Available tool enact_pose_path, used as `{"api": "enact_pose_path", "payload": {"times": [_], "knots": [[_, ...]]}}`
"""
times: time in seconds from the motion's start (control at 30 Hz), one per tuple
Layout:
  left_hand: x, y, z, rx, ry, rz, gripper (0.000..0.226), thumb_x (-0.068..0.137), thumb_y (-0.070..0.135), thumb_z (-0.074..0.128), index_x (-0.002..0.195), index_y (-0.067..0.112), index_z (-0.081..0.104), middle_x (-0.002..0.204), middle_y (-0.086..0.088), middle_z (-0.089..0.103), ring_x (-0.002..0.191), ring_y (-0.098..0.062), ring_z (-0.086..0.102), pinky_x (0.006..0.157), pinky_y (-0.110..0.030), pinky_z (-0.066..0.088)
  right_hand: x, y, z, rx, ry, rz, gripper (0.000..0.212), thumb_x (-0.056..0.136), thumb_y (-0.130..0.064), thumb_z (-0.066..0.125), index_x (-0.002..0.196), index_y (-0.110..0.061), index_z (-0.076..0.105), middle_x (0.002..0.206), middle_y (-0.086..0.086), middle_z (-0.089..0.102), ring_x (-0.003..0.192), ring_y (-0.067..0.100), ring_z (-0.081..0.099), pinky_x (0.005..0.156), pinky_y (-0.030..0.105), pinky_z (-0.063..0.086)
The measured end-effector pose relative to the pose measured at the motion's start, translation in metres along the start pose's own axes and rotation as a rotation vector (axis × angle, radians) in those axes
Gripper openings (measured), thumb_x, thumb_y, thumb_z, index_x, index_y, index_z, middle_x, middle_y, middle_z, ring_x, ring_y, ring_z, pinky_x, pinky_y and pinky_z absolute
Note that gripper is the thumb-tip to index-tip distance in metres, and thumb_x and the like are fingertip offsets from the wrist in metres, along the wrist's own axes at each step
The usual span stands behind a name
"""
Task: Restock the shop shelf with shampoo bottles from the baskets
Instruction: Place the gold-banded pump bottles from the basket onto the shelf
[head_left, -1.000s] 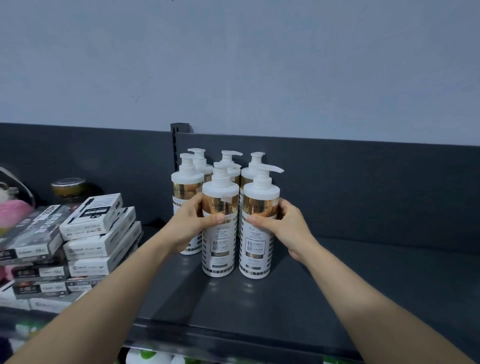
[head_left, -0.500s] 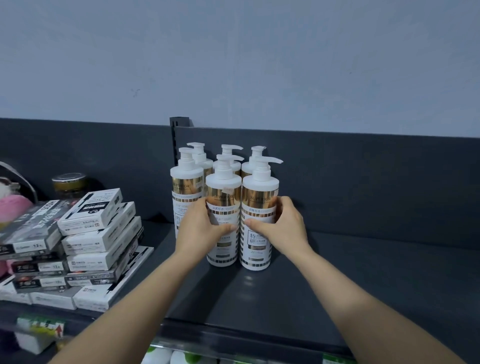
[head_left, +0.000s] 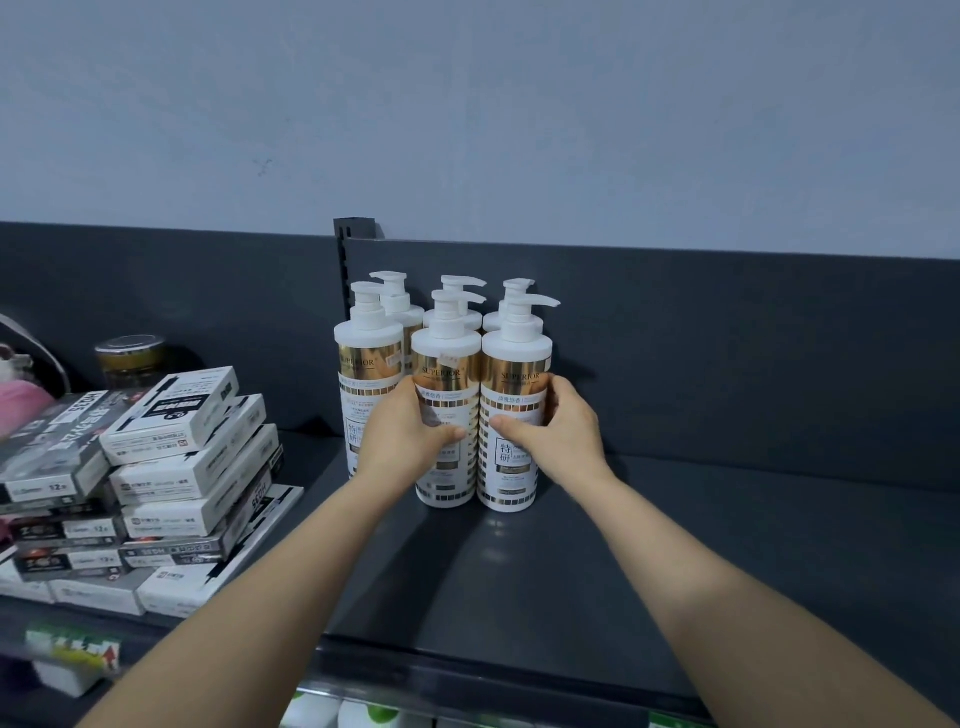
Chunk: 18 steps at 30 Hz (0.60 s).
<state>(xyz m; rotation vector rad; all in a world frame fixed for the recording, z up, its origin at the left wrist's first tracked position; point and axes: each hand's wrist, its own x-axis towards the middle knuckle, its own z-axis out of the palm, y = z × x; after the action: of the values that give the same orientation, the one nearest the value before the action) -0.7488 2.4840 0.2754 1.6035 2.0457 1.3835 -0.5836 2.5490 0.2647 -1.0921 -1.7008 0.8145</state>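
Clasping white, gold-banded pump bottles (head_left: 515, 364), left hand (head_left: 408, 439) and right hand (head_left: 563, 431) curl fingers round one each.

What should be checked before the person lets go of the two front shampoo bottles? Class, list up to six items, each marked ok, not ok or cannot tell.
1. Left hand grips the middle front bottle: ok.
2. Right hand grips the right front bottle: ok.
3. Both held bottles upright, bases on the shelf: ok.
4. Both labels face forward: ok.
5. Bases level with the left front bottle: cannot tell, the left hand hides its base.
6. Bare shelf to the right for more bottles: ok.
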Motion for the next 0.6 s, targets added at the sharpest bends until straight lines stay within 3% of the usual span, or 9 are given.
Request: {"api": "enact_pose_path", "payload": {"times": [0.37, 0.6], "knots": [[0.004, -0.004, 0.004, 0.038, 0.040, -0.002, 0.042, 0.077, 0.020, 0.078, 0.112, 0.017, 0.054, 0.095, 0.005, 0.064, 0.089, -0.014, 0.060, 0.077, -0.031, 0.048, 0.002, 0.001, 0.005, -0.036, -0.034, -0.008, 0.057, 0.073, -0.029, 0.082, 0.123, -0.025, 0.055, 0.121, -0.007, 0.064, 0.113, 0.013, 0.060, 0.098, 0.042, 0.051], [-0.011, -0.010, 0.006, 0.080, 0.115, 0.077, 0.041, 0.080, 0.015, 0.074, 0.115, 0.018, 0.053, 0.108, 0.004, 0.063, 0.100, -0.017, 0.058, 0.082, -0.031, 0.046, -0.012, -0.003, -0.005, -0.262, -0.063, -0.011, 0.061, 0.076, -0.038, 0.078, 0.128, -0.026, 0.049, 0.129, -0.005, 0.060, 0.120, 0.016, 0.056, 0.098, 0.041, 0.049]]}}
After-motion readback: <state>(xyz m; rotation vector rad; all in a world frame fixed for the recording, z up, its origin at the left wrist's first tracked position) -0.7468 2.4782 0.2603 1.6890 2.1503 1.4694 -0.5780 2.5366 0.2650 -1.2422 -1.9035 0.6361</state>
